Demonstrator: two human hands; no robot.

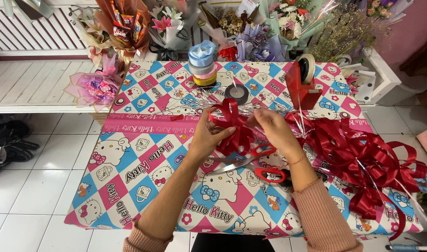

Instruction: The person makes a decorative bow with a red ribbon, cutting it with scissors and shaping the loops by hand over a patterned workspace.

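A red ribbon bow (232,125) is held above the middle of the counter (129,186), which is covered with a cloth of pink, blue and white diamonds. The bow is gripped from the left by the left hand (208,135), with the fingers curled and the thumb pressed on a loop. The upper right part of the bow is pinched by the right hand (274,128), with fingertips pressed together; thin silver strands (204,105) are seen just behind it. Scissors with red handles (260,163) are lying on the counter, near and below the hands, with blades spread. Finished red bows (363,154) are piled to the right. Far on the counter a stack of ribbon rolls (202,63), a dark roll (236,93) and a red tape dispenser (302,84) are placed. Flower bouquets (288,18) are standing behind the counter
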